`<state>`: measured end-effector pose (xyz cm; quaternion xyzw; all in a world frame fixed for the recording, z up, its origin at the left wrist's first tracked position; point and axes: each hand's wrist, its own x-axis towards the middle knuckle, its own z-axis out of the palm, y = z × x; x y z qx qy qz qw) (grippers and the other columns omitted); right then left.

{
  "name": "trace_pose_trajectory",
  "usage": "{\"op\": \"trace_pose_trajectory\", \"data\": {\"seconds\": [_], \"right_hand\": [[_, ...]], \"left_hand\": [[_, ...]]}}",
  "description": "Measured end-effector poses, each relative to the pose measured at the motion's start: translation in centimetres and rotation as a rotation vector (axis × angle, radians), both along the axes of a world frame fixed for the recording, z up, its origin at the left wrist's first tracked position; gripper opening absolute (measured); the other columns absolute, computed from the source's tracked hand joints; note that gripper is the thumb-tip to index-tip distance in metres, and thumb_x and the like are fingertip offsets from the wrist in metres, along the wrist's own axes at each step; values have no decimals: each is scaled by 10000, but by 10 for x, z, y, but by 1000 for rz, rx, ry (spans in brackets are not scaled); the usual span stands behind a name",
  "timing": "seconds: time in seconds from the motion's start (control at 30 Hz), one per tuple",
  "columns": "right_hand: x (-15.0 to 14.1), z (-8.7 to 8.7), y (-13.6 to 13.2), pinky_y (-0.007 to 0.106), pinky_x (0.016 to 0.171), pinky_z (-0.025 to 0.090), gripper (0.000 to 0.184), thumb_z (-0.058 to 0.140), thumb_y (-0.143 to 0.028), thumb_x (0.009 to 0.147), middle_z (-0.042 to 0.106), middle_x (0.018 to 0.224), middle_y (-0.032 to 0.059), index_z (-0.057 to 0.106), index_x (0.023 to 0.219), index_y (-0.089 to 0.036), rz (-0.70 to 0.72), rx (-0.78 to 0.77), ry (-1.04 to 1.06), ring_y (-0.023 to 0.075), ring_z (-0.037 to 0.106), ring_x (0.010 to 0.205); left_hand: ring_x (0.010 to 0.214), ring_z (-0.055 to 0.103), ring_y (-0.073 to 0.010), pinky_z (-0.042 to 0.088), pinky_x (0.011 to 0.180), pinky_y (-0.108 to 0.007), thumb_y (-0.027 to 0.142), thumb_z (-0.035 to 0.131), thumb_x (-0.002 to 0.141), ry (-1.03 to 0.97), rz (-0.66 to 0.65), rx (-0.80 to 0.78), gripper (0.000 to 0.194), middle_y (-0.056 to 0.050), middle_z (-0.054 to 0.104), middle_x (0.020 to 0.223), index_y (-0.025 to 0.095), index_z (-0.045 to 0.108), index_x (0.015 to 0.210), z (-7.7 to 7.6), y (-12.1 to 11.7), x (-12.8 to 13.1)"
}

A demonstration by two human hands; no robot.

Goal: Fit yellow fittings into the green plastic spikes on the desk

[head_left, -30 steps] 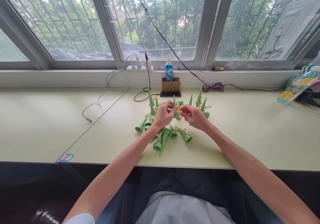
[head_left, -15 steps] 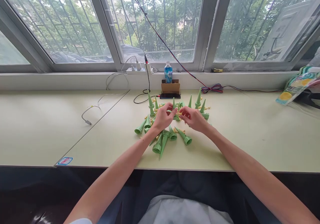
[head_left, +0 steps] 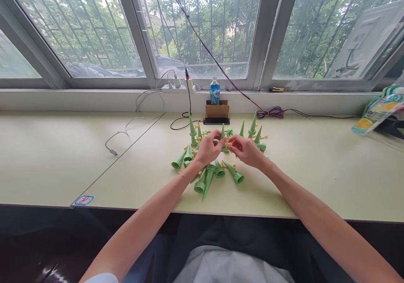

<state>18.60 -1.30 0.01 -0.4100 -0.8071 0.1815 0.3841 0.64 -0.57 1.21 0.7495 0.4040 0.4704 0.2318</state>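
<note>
My left hand (head_left: 207, 149) is closed on a green plastic watering spike, whose pale rim shows between thumb and fingers. Just to its right, my right hand (head_left: 248, 151) pinches a small yellow valve (head_left: 228, 144) against the spike's side; how far it sits in the hole is hidden by the fingers. Around both hands are several more green spikes. Some stand point up behind, such as a tall spike (head_left: 253, 125); others lie on their sides nearer me, such as a lying spike (head_left: 234, 173). Small yellow valves are scattered among them.
A phone (head_left: 216, 121) lies before a cardboard box (head_left: 217, 109), with a blue-labelled bottle (head_left: 215, 92) behind. A white cable (head_left: 112, 151) is on the left of the table (head_left: 315, 182). Coiled wires (head_left: 270, 112) and a plastic package (head_left: 368, 121) lie right.
The view has shifted slightly, moving everything a little to the right. Both hands keep their hold close together, with only slight finger movement.
</note>
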Motion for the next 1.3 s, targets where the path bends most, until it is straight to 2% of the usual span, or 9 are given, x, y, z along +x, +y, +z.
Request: {"op": "trace_pose_trajectory", "data": {"seconds": [0.27, 0.37, 0.53, 0.73, 0.9, 1.13, 1.3], "right_hand": [[0, -2, 1, 261, 569, 382, 266, 456, -361, 959, 582, 613, -6, 594, 821, -182, 19, -12, -13, 124, 505, 527], [0, -2, 2, 261, 577, 385, 258, 463, -378, 957, 598, 635, -1, 598, 854, -185, 14, -6, -22, 127, 513, 542], [-1, -2, 2, 267, 608, 405, 189, 526, -369, 927, 619, 661, -2, 577, 937, -187, 47, -3, -15, 131, 521, 560], [-2, -3, 3, 260, 584, 382, 208, 494, -339, 937, 580, 626, -14, 530, 793, -193, 39, -16, -16, 122, 490, 535], [-2, -2, 3, 263, 573, 377, 288, 456, -362, 958, 547, 579, -18, 498, 724, -198, 44, -19, -40, 124, 485, 518], [-1, -2, 3, 274, 617, 418, 188, 528, -387, 929, 612, 663, -11, 563, 960, -205, 44, -21, -12, 140, 539, 563], [-2, -2, 3, 273, 610, 413, 176, 517, -375, 934, 622, 709, -1, 553, 911, -204, 55, -32, 14, 135, 532, 567]], "left_hand": [[549, 476, -87, 400, 492, -220, 431, 556, 893, 23, 5, 6, 271, -8, 606, 771, 184, 506, 795, -3, 2, -1], [511, 461, -75, 370, 456, -220, 429, 572, 883, -5, -16, -13, 279, -14, 611, 806, 184, 481, 787, -3, 1, -1], [456, 387, -59, 344, 450, -224, 440, 556, 890, -1, 22, 3, 282, 7, 588, 743, 184, 492, 790, 0, 1, -1], [482, 434, -70, 361, 468, -220, 420, 569, 875, -7, 16, 3, 264, 1, 589, 749, 185, 487, 790, -1, 2, -2], [413, 333, -37, 305, 435, -219, 415, 538, 887, 16, 29, 4, 261, -5, 606, 784, 182, 474, 790, -2, 3, -3], [433, 378, -51, 333, 445, -218, 422, 549, 884, 17, 29, 19, 264, -6, 611, 772, 183, 487, 791, -3, 4, -2], [447, 388, -57, 333, 458, -222, 458, 551, 885, 13, 27, 27, 297, 1, 602, 759, 183, 494, 788, -4, 4, -2]]}}
